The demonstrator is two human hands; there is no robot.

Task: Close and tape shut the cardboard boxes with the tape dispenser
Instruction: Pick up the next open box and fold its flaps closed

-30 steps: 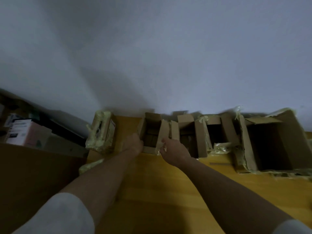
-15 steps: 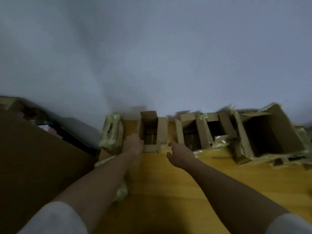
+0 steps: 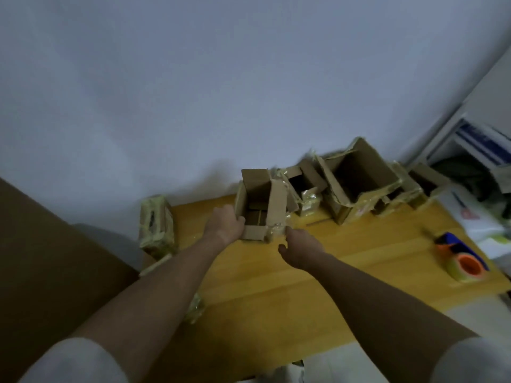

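Cardboard boxes [image 3: 356, 186] (open) behind dispenser [image 3: 461, 258]

Setting: dim room in a home or small packing space, judged from a plain pale wall [image 3: 249, 92], a yellow wooden table [image 3: 318, 272] pushed against it, worn re-taped cardboard boxes [image 3: 356, 186] in a row, and cluttered white shelving [image 3: 481, 139] at right.

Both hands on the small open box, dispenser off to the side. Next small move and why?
Probably fold the flaps shut. The small box stands open, flaps up; the left hand grips its near left corner, the right hand touches its near right corner. The tape dispenser lies untouched on the table, so taping comes later.
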